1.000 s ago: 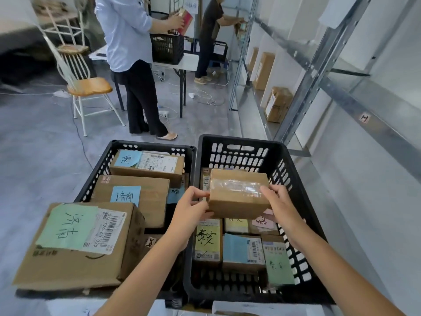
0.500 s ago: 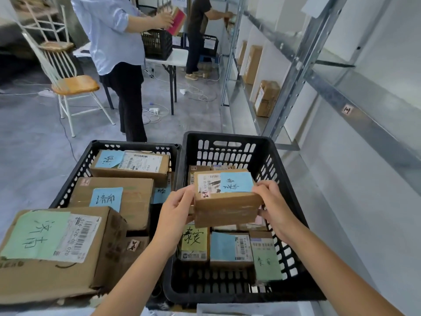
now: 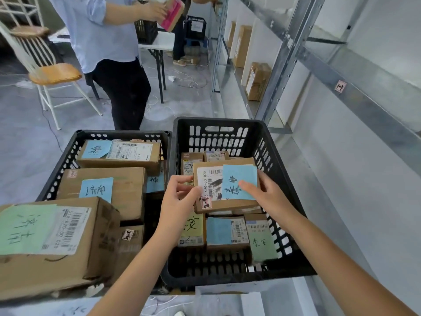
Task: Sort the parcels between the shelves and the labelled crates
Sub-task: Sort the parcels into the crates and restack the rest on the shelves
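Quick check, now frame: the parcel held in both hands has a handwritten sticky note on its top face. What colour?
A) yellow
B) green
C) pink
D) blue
D: the parcel, held over the right crate by the left hand and the right hand, carries a blue note beside its white barcode label.

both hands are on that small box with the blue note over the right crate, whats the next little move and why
Probably hold it steady and read the blue note before carrying it anywhere. The left hand and right hand hold the small box above the right crate with its label side up, and the right thumb lies across the note's lower edge, so sliding that thumb aside would likely clear the writing.
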Demonstrator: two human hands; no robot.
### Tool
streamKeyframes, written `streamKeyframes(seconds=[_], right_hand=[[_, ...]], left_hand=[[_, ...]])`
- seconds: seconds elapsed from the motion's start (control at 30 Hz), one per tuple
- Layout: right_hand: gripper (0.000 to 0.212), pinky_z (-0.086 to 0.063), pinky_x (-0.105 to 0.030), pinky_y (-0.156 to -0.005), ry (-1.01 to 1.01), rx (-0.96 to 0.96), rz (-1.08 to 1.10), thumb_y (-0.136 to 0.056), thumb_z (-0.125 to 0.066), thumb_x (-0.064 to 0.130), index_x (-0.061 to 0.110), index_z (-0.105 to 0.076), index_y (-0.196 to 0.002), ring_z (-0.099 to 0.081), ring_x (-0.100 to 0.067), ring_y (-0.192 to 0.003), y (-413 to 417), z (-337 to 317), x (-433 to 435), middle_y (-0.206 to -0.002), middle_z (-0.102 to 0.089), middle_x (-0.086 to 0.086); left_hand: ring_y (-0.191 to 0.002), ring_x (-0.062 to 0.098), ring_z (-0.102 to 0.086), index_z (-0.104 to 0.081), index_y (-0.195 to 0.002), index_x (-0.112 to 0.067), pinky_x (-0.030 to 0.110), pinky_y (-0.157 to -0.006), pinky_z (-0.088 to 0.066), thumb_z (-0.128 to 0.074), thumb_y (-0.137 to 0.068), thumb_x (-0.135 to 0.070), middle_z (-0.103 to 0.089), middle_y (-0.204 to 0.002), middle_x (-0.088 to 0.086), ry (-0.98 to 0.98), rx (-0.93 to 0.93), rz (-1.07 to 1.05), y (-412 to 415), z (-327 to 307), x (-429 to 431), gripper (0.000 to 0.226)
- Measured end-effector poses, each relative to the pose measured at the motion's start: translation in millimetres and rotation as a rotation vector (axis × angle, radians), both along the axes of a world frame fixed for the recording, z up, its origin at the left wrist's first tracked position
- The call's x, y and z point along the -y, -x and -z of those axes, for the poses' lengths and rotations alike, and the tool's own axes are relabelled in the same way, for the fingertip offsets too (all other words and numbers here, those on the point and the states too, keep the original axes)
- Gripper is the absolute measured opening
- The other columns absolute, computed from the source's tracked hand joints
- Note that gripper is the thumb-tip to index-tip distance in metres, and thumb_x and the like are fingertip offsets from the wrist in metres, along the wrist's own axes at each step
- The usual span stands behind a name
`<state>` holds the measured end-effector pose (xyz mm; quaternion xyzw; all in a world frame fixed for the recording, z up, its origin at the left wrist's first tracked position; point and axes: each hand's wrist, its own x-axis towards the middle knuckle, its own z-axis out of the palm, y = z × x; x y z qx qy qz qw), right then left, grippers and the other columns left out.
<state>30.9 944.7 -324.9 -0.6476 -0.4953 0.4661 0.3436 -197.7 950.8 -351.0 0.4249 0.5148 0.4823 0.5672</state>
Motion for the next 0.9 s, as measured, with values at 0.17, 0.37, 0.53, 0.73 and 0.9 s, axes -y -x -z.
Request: streamKeyframes(seconds=[0.17, 0.37, 0.53, 0.73, 0.9], right_hand=[[0.073, -0.057, -0.019, -0.058, 0.12, -0.064, 0.045, -0.059, -0.077, 0.066, 0.044, -0.043, -0.119, -0.074, -0.006, -0.08, -3, 4, -2, -0.106, -0.073, 0.003], [0.076, -0.06, -0.031, -0.076, 0.491, -0.143, -0.043, -0.06, -0.082, 0.06, 0.026, -0.059, -0.124, -0.074, -0.017, -0.096, -23, 37, 19, -0.105, -0.077, 0.002], [0.069, -0.059, -0.029, -0.077, 0.691, -0.216, -0.144, -0.071, -0.081, 0.052, 0.02, -0.06, -0.127, -0.073, -0.02, -0.103, -14, 56, 26, -0.113, -0.075, -0.004], [0.067, -0.058, -0.04, -0.089, 0.774, -0.15, -0.212, -0.073, -0.076, 0.054, 0.022, -0.057, -0.129, -0.071, -0.023, -0.107, -5, 74, 25, -0.114, -0.075, -0.003], [0.074, -0.059, -0.038, -0.087, 0.768, -0.127, -0.223, -0.068, -0.08, 0.055, 0.028, -0.051, -0.131, -0.073, -0.021, -0.101, 3, 89, 24, -0.111, -0.075, -0.002]], left_hand=[[-0.09, 0.012, -0.07, -0.062, -0.102, -0.03, 0.028, -0.073, -0.056, -0.065, -0.093, -0.027, -0.07, -0.097, 0.0, 0.038, -0.02, 0.015, 0, 11, 3, 0.01], [-0.1, 0.01, -0.069, -0.067, -0.111, -0.018, 0.022, -0.086, -0.057, -0.045, -0.104, -0.018, -0.07, -0.107, 0.006, 0.027, 0.08, -0.089, 4, 7, -8, 0.023], [-0.102, 0.011, -0.068, -0.065, -0.115, -0.015, 0.027, -0.092, -0.056, -0.042, -0.105, -0.016, -0.069, -0.11, 0.009, 0.014, 0.084, -0.129, 0, 5, -10, 0.025], [-0.1, 0.005, -0.067, -0.066, -0.113, -0.02, 0.027, -0.091, -0.056, -0.042, -0.104, -0.018, -0.07, -0.106, 0.0, -0.018, 0.049, -0.124, -6, 9, -12, 0.025], [-0.104, 0.008, -0.067, -0.067, -0.111, -0.024, 0.036, -0.096, -0.054, -0.042, -0.104, -0.019, -0.071, -0.107, -0.001, -0.002, 0.063, -0.097, -9, 13, -12, 0.026]])
